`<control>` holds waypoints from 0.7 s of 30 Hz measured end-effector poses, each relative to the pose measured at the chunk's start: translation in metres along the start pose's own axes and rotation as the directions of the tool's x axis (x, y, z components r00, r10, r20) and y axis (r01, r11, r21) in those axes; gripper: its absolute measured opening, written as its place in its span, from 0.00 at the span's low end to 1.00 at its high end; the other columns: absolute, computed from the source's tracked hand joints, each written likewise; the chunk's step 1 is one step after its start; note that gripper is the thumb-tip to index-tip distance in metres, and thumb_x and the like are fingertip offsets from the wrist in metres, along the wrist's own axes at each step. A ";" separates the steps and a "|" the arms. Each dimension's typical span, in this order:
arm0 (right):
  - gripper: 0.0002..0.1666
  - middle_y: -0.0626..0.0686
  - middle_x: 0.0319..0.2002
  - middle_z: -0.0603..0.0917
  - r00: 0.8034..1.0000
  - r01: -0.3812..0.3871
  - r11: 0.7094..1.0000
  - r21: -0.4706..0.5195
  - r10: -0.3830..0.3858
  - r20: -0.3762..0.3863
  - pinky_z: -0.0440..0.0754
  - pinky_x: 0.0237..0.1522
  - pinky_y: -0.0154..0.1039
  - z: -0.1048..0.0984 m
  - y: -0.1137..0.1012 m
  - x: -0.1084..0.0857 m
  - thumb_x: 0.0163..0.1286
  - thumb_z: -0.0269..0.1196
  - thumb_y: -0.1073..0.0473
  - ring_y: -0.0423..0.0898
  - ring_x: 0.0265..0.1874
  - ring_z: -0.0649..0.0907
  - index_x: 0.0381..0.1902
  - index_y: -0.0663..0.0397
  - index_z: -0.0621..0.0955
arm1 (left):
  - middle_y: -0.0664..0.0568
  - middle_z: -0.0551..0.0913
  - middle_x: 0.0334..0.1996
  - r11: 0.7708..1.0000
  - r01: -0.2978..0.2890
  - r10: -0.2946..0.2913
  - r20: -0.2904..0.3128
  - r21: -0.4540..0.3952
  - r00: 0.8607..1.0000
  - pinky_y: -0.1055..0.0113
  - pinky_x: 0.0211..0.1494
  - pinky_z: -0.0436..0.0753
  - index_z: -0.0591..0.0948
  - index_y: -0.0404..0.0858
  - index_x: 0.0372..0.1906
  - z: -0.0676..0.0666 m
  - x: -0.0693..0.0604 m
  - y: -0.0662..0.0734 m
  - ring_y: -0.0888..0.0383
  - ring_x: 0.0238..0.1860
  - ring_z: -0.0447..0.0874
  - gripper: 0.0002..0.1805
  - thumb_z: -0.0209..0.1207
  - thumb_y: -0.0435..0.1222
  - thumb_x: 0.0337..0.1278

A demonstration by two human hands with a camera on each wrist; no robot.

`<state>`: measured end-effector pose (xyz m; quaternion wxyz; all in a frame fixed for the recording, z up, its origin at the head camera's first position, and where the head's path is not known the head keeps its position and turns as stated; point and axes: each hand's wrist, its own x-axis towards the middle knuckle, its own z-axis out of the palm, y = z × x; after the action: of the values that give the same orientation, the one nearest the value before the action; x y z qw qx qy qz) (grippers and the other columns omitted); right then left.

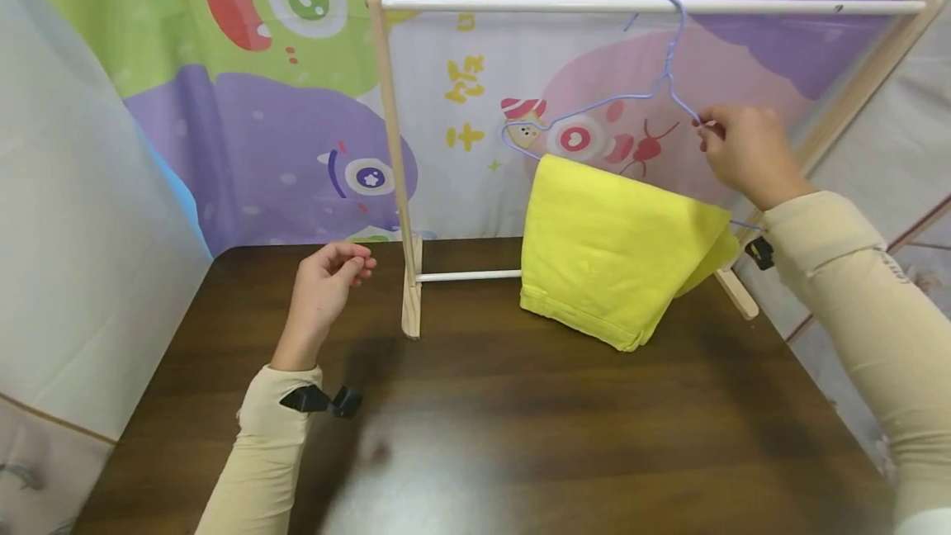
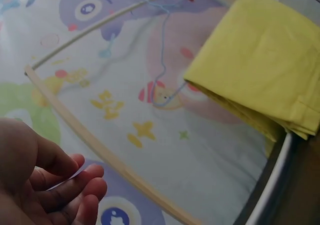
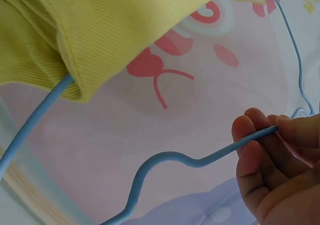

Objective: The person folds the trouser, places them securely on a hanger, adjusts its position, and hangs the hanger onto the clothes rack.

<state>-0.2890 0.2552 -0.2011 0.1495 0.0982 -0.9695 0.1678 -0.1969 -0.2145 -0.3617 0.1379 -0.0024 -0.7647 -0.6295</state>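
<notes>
A blue wire hanger (image 1: 594, 106) hooks over the white top bar of a wooden rack, tilted down to the right. Folded over its lower wire hangs a yellow cloth garment (image 1: 617, 246), whose exact kind I cannot tell. My right hand (image 1: 746, 151) pinches the hanger's right shoulder between thumb and fingers; the right wrist view shows the blue wire (image 3: 220, 155) running through that grip. Left of the rack, my left hand (image 1: 327, 287) is raised with loosely curled fingers and holds nothing. In the left wrist view its fingers (image 2: 90, 180) appear near the rack's left post.
The rack, with its left post (image 1: 394, 139), white top bar (image 1: 520, 4) and lower bar (image 1: 468, 276), stands on a dark wooden table (image 1: 475, 411). Behind it hangs a cartoon-printed curtain (image 1: 290, 130). Pale fabric (image 1: 67, 188) hangs at the left side.
</notes>
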 end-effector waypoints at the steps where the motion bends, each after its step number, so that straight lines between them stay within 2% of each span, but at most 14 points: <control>1: 0.18 0.70 0.43 0.83 1.000 -0.003 1.000 0.004 0.003 0.001 0.71 0.23 0.36 0.000 0.001 0.000 0.74 0.49 0.65 0.54 0.28 0.77 0.54 0.71 0.78 | 0.54 0.83 0.29 1.000 0.007 -0.007 0.003 0.007 1.000 0.74 0.36 0.79 0.78 0.22 0.43 -0.001 -0.002 -0.003 0.64 0.30 0.81 0.08 0.52 0.25 0.67; 8: 0.18 0.71 0.42 0.83 0.999 0.005 0.999 0.033 -0.003 -0.049 0.68 0.24 0.30 0.003 0.011 -0.003 0.74 0.49 0.66 0.59 0.34 0.80 0.54 0.72 0.78 | 0.48 0.85 0.31 0.999 0.020 -0.020 0.007 0.029 1.000 0.73 0.37 0.80 0.78 0.23 0.43 -0.003 -0.007 -0.010 0.63 0.31 0.82 0.08 0.52 0.26 0.67; 12: 0.18 0.70 0.42 0.83 0.997 0.002 0.999 0.036 0.001 -0.079 0.67 0.22 0.28 0.004 0.014 -0.006 0.74 0.50 0.66 0.58 0.33 0.80 0.54 0.72 0.79 | 0.45 0.85 0.33 0.999 0.033 -0.034 0.008 0.031 0.999 0.74 0.38 0.80 0.78 0.22 0.43 -0.004 -0.009 -0.012 0.63 0.31 0.82 0.09 0.52 0.26 0.67; 17: 0.18 0.70 0.42 0.84 0.993 0.003 1.000 0.028 0.000 -0.120 0.68 0.26 0.33 0.008 0.013 -0.007 0.74 0.51 0.64 0.57 0.31 0.79 0.53 0.71 0.79 | 0.46 0.85 0.33 0.998 0.058 -0.058 0.021 0.039 0.998 0.73 0.40 0.81 0.78 0.22 0.44 -0.005 -0.013 -0.018 0.65 0.31 0.81 0.09 0.52 0.26 0.68; 21: 0.16 0.70 0.40 0.84 0.979 0.020 0.999 0.043 -0.011 -0.205 0.68 0.31 0.38 0.013 0.014 -0.011 0.73 0.53 0.64 0.58 0.32 0.78 0.50 0.71 0.81 | 0.47 0.85 0.33 0.997 0.066 -0.067 0.028 0.045 0.997 0.72 0.40 0.81 0.78 0.22 0.45 -0.005 -0.015 -0.022 0.64 0.32 0.81 0.10 0.52 0.26 0.68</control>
<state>-0.2855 0.2647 -0.2203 0.2476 0.0914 -0.9441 0.1975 -0.1859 -0.2210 -0.3856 0.1058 0.0168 -0.7801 -0.6165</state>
